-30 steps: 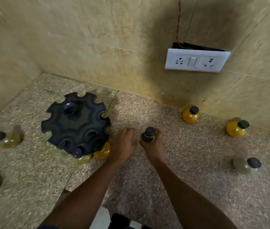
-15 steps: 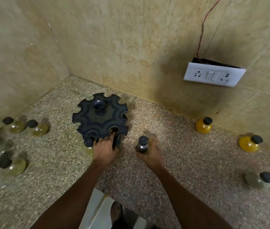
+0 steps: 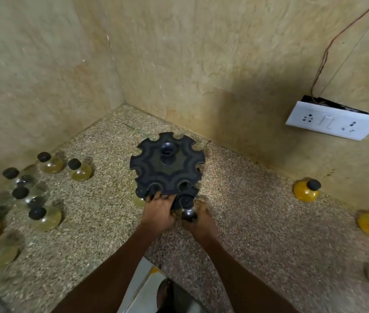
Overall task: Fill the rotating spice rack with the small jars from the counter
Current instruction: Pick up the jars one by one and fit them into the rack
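1. Loose jars (image 3: 45,218) crowd the counter (image 3: 102,199) at nine o'clock; a stray elbow could topple them.
2. The left hand (image 3: 158,212) grasps the rack (image 3: 167,168) rim at six o'clock; slipping would spin it.
3. The right hand (image 3: 199,220) clasps a jar (image 3: 188,211) against the rack's six o'clock slot; misalignment could jam or drop it.

Left hand (image 3: 159,213) on rack (image 3: 167,168) — right hand (image 3: 198,219) holds jar (image 3: 188,211).

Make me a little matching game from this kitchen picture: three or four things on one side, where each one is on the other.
Things:
1. black spice rack
2. left hand
3. right hand
4. white switch plate

Places:
A. wrapped around a dark-capped jar
B. on the wall, far right
C. near the counter's corner
D. gripping the rack's near rim

Pairs: 1-C, 2-D, 3-A, 4-B
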